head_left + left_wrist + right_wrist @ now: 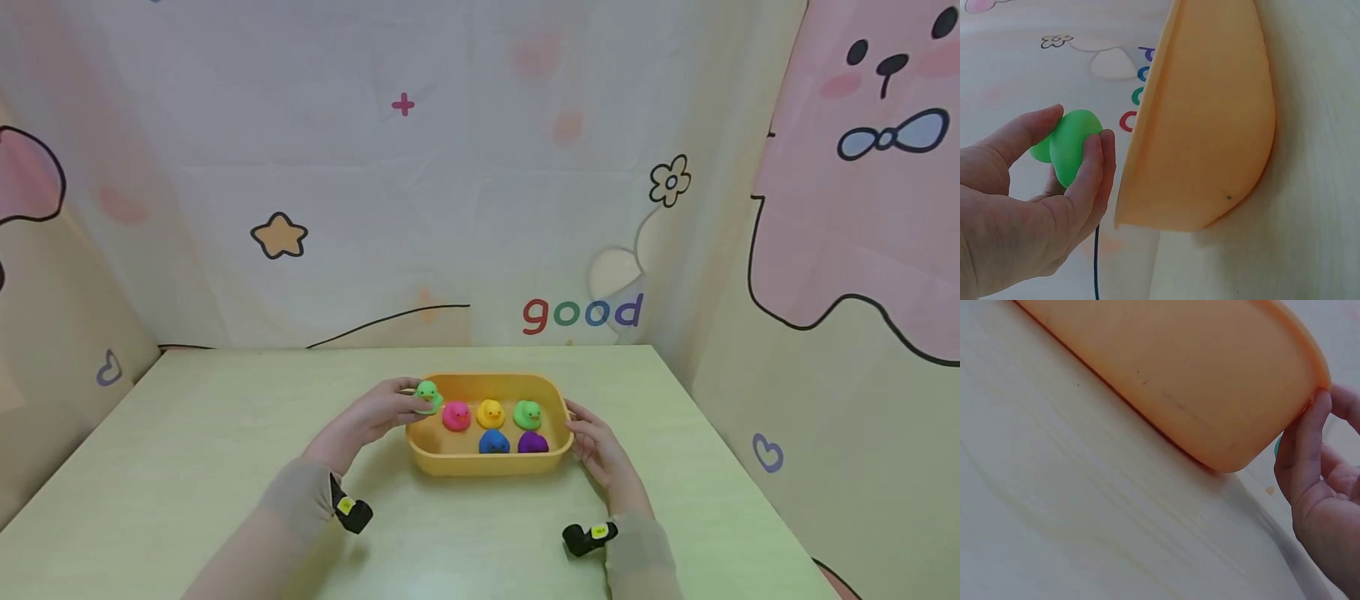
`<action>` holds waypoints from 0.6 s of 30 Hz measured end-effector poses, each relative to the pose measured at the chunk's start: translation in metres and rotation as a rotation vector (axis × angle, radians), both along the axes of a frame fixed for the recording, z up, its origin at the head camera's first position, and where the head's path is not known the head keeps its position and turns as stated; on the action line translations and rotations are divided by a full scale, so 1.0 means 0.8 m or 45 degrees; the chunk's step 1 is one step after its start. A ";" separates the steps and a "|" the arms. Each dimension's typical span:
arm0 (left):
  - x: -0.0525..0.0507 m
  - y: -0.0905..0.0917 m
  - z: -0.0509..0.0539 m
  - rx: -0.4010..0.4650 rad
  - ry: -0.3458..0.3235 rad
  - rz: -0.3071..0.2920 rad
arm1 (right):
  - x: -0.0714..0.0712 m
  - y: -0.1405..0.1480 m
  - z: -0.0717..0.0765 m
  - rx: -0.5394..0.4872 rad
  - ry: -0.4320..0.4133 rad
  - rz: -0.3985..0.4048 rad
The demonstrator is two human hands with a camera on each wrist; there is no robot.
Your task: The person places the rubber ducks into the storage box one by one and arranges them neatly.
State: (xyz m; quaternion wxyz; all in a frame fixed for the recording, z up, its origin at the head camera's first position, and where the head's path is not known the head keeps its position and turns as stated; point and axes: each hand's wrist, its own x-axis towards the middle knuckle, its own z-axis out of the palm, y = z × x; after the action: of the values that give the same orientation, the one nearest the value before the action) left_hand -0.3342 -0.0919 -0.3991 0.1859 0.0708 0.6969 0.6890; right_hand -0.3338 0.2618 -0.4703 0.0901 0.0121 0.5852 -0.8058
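My left hand point(382, 408) pinches a green toy duck point(427, 397) between thumb and fingertips, by the left rim of a yellow-orange tray point(491, 466). In the left wrist view the same duck point(1074, 144) is seen from behind, apart from the tray wall point(1204, 125). At the other end, fingertips of my right hand point(603, 446) touch the tray's outer side near the rim; the right wrist view shows them at its corner. Inside the tray sit a pink duck point(456, 416), a yellow duck point(491, 413), another green duck point(527, 414), a blue duck point(494, 442) and a purple duck point(533, 442).
The pale wood-grain table point(465, 542) carries the tray near its far half. A printed curtain point(450, 192) hangs behind it, with more printed cloth at both sides. Black wrist cameras point(352, 513) are strapped on both sleeves.
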 end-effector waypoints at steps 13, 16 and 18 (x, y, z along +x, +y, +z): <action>-0.004 0.051 -0.010 -0.303 -0.016 -0.040 | 0.001 0.002 0.003 -0.018 -0.029 0.023; -0.004 0.058 -0.012 -0.382 -0.002 -0.041 | 0.003 0.002 0.007 -0.033 -0.047 0.028; -0.003 0.062 -0.013 -0.441 0.016 -0.035 | 0.005 0.001 0.011 -0.034 -0.053 0.038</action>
State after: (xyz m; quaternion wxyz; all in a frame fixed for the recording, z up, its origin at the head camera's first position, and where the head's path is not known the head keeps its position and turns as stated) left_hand -0.3370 -0.0425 -0.4095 0.2002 0.0516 0.8053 0.5556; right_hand -0.3300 0.2628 -0.4613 0.1145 0.0189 0.5723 -0.8118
